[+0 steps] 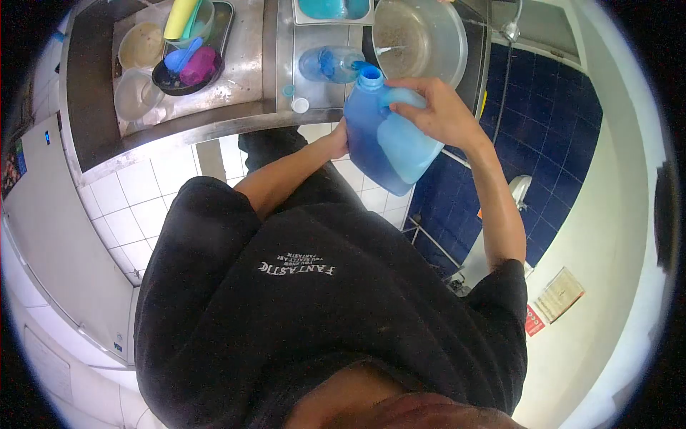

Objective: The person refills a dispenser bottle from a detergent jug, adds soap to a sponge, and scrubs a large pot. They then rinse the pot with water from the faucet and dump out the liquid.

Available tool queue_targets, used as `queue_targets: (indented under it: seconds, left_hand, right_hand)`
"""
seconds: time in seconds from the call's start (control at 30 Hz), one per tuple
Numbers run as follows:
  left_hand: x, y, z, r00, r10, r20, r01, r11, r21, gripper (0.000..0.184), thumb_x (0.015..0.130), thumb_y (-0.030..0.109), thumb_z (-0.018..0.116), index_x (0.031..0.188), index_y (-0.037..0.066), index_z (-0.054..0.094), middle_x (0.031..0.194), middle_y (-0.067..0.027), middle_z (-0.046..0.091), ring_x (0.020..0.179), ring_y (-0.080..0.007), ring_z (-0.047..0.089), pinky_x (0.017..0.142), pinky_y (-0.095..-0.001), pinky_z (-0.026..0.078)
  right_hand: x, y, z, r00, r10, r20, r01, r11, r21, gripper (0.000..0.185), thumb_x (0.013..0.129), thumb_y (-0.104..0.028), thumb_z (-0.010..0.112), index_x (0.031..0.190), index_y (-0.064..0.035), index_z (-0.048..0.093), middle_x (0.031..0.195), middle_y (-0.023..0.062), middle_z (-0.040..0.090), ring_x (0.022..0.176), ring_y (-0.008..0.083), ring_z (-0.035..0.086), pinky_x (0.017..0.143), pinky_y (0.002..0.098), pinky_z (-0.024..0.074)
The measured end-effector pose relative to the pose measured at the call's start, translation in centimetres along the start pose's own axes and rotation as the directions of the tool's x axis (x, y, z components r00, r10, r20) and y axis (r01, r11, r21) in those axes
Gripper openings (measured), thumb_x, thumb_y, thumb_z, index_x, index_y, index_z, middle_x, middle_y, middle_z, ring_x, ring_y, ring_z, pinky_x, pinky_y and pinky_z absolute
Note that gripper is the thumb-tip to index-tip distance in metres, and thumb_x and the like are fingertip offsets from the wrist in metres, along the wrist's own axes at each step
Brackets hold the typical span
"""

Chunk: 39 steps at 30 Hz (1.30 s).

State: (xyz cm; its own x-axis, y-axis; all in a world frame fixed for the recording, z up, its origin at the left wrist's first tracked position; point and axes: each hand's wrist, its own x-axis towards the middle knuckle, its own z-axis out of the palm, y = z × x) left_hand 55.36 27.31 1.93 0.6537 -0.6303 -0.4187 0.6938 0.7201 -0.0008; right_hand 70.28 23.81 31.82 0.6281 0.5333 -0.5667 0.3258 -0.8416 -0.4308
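My right hand (439,111) is wrapped round the handle of a large translucent blue jug (382,143). The jug's uncapped mouth points away from me and sits close to the neck of a clear plastic bottle (331,64) with some blue liquid in it. Whether liquid is flowing between them I cannot make out. Against the jug's left side rests my left hand (339,139), its fingers mostly hidden behind the jug. A white cap (300,106) and a small teal cap (288,91) lie on the metal counter near the bottle.
A big translucent basin (421,39) stands beyond the jug, beside a tray of blue liquid (333,8). At left, a metal sink (239,82) holds plastic tubs, a black bowl (171,84) and a purple item (200,66). The counter's raised front edge (207,127) runs before me.
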Motion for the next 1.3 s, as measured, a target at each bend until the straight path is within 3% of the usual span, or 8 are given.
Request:
queue_targets:
  seconds: [0.23, 0.3, 0.63, 0.73, 0.8, 0.93, 1.07, 1.3]
  left_hand:
    - [-2.7, 2.1, 4.0, 0.998, 0.018, -0.052, -0.017, 1.000, 0.018, 0.071, 0.107, 0.068, 0.038, 0.152, 0.015, 0.052, 0.154, -0.0072, 0.058, 0.139, -0.0260, 0.057, 0.119, -0.0505, 0.043]
    - [-2.4, 1.8, 3.5, 0.999, 0.026, -0.045, -0.025, 1.000, 0.007, 0.070, 0.107, 0.067, 0.038, 0.152, 0.015, 0.053, 0.153, -0.0072, 0.059, 0.138, -0.0259, 0.057, 0.119, -0.0504, 0.043]
    - [-1.1, 0.7, 1.8, 0.998, -0.020, -0.061, 0.017, 0.999, -0.043, 0.065, 0.108, 0.062, 0.041, 0.150, 0.015, 0.055, 0.151, -0.0071, 0.061, 0.137, -0.0258, 0.059, 0.118, -0.0501, 0.044]
    - [-0.7, 0.7, 1.5, 0.998, -0.026, -0.053, 0.023, 0.998, -0.054, 0.065, 0.107, 0.062, 0.043, 0.150, 0.015, 0.055, 0.151, -0.0070, 0.061, 0.137, -0.0257, 0.059, 0.118, -0.0500, 0.044]
    - [-0.6, 0.6, 1.5, 0.998, -0.030, -0.056, 0.027, 0.998, -0.058, 0.064, 0.107, 0.062, 0.043, 0.150, 0.015, 0.055, 0.151, -0.0070, 0.061, 0.137, -0.0258, 0.059, 0.118, -0.0499, 0.044]
    - [-1.2, 0.8, 2.3, 0.999, -0.004, -0.042, 0.006, 0.999, 0.047, 0.081, 0.106, 0.072, 0.031, 0.157, 0.013, 0.048, 0.158, -0.0090, 0.054, 0.143, -0.0267, 0.053, 0.121, -0.0487, 0.041]
    - [-1.8, 1.2, 3.0, 1.000, -0.003, -0.024, 0.002, 0.999, -0.033, 0.067, 0.107, 0.065, 0.042, 0.151, 0.016, 0.054, 0.152, -0.0074, 0.060, 0.138, -0.0261, 0.057, 0.119, -0.0506, 0.043]
    - [-2.0, 1.2, 3.2, 0.999, -0.009, -0.037, 0.009, 1.000, -0.018, 0.071, 0.105, 0.068, 0.044, 0.150, 0.015, 0.055, 0.151, -0.0082, 0.060, 0.138, -0.0259, 0.058, 0.119, -0.0503, 0.043]
  right_hand:
    - [-0.1, -1.3, -0.6, 0.993, 0.107, 0.055, -0.108, 0.994, 0.007, 0.045, 0.089, -0.024, 0.078, 0.130, -0.0079, 0.075, 0.117, 0.0253, 0.076, 0.107, 0.0390, 0.075, 0.096, 0.0434, 0.0555]
    - [0.0, -0.4, -0.1, 1.000, -0.009, -0.003, 0.009, 1.000, 0.004, 0.044, 0.089, -0.024, 0.077, 0.130, -0.0086, 0.075, 0.116, 0.0255, 0.076, 0.107, 0.0394, 0.075, 0.097, 0.0437, 0.0557]
    - [-0.1, -1.4, -0.6, 0.994, 0.098, 0.046, -0.098, 0.995, -0.010, 0.045, 0.088, -0.026, 0.077, 0.130, -0.0100, 0.075, 0.105, 0.0259, 0.077, 0.096, 0.0388, 0.076, 0.089, 0.0444, 0.0573]
    - [-0.1, -1.3, -0.4, 0.999, -0.028, -0.021, 0.027, 0.999, -0.031, 0.045, 0.088, -0.026, 0.078, 0.130, -0.0101, 0.075, 0.102, 0.0259, 0.076, 0.091, 0.0381, 0.076, 0.086, 0.0444, 0.0571]
    - [-0.3, -2.7, -1.1, 0.984, 0.164, 0.070, -0.162, 0.986, -0.033, 0.045, 0.088, -0.026, 0.078, 0.130, -0.0097, 0.075, 0.102, 0.0262, 0.076, 0.092, 0.0379, 0.076, 0.086, 0.0444, 0.0570]
    - [-0.3, -2.9, -1.2, 0.979, 0.188, 0.079, -0.186, 0.982, -0.024, 0.045, 0.088, -0.025, 0.078, 0.131, -0.0091, 0.075, 0.105, 0.0258, 0.077, 0.094, 0.0379, 0.076, 0.088, 0.0436, 0.0570]
    - [-0.5, -2.3, -1.0, 0.995, 0.098, 0.034, -0.097, 0.994, -0.042, 0.045, 0.089, -0.025, 0.078, 0.131, -0.0087, 0.075, 0.109, 0.0251, 0.077, 0.097, 0.0376, 0.076, 0.090, 0.0435, 0.0569]
    - [-0.4, -1.6, -0.5, 1.000, 0.017, -0.006, -0.017, 0.999, -0.034, 0.044, 0.089, -0.023, 0.078, 0.131, -0.0086, 0.075, 0.112, 0.0246, 0.077, 0.097, 0.0362, 0.076, 0.089, 0.0430, 0.0572]
